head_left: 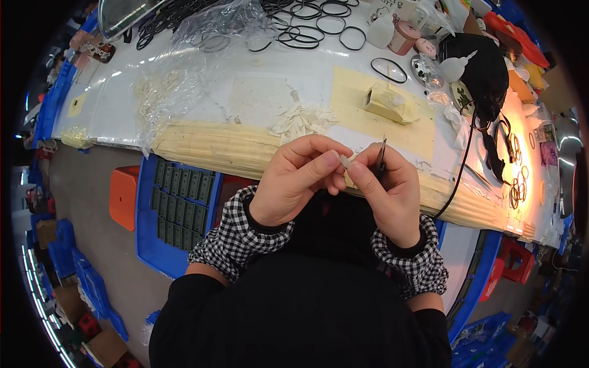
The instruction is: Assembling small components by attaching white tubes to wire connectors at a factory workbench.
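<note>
Two-handed at close range: holds one small whitish piece point(345, 161) at the fingertips, in front of the torso and, as seen from above, over the cream padded edge point(208, 144) of a white worktable point(116, 92). Appears to be at a step of fine fingertip handling; too small in view for exact identification. Judged to call next for a steady pinch on one side and a slight, controlled pull or turn on the other, with the sharp point kept clear of skin. Lies between the two thumb tips, outside both palms. Left hand point(300, 175): pinching from the left with thumb and forefinger, with the other fingers curled below. Right hand point(392, 184): pinching from the right with thumb and forefinger, while also gripping a dark pointed tool point(381, 158) behind the thumb, with the tip directed away from the torso; impossible to tell whether tweezers or snips. Just beyond the left hand: a heap of whitish scraps point(302, 121). Farther out: a yellowish sheet point(346, 86) bearing a small box point(386, 107). Below table level, to the left: a blue tray point(162, 260) with rows of dark green parts point(181, 205).
</note>
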The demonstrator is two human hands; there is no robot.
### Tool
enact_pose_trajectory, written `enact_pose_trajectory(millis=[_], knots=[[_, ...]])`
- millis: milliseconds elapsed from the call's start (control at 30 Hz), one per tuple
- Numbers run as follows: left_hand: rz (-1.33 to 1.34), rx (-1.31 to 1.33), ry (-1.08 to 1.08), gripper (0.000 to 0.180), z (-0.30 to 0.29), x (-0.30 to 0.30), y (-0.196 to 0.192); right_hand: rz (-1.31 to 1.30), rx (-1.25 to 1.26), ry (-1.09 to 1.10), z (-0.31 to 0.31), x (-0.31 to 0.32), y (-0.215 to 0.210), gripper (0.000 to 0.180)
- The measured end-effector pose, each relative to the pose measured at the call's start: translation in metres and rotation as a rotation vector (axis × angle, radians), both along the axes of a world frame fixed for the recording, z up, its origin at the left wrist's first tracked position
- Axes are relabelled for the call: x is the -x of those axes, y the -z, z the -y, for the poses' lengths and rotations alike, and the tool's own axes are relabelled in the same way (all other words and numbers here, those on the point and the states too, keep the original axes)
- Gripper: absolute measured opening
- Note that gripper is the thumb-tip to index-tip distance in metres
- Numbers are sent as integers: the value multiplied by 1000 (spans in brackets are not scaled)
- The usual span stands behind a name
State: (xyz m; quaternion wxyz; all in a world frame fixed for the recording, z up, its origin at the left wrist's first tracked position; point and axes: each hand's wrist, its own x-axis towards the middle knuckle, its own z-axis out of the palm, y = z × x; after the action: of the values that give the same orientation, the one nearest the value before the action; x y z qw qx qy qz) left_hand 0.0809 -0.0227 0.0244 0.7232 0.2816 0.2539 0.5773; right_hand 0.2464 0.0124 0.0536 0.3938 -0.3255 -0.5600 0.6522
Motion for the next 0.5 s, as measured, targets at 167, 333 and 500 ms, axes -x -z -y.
enact_pose_trajectory(millis=[167, 333, 500], knots=[[6, -19, -12, 23, 1, 1, -1, 68, 15, -5, -2, -3, -1, 15], [-29, -44, -43, 20, 2, 0, 1, 82, -19, -8, -3, -2, 0, 15], [-83, 51, -101, 12, 2, 1, 0, 127, -104, -2, -4, -3, -1, 18]])
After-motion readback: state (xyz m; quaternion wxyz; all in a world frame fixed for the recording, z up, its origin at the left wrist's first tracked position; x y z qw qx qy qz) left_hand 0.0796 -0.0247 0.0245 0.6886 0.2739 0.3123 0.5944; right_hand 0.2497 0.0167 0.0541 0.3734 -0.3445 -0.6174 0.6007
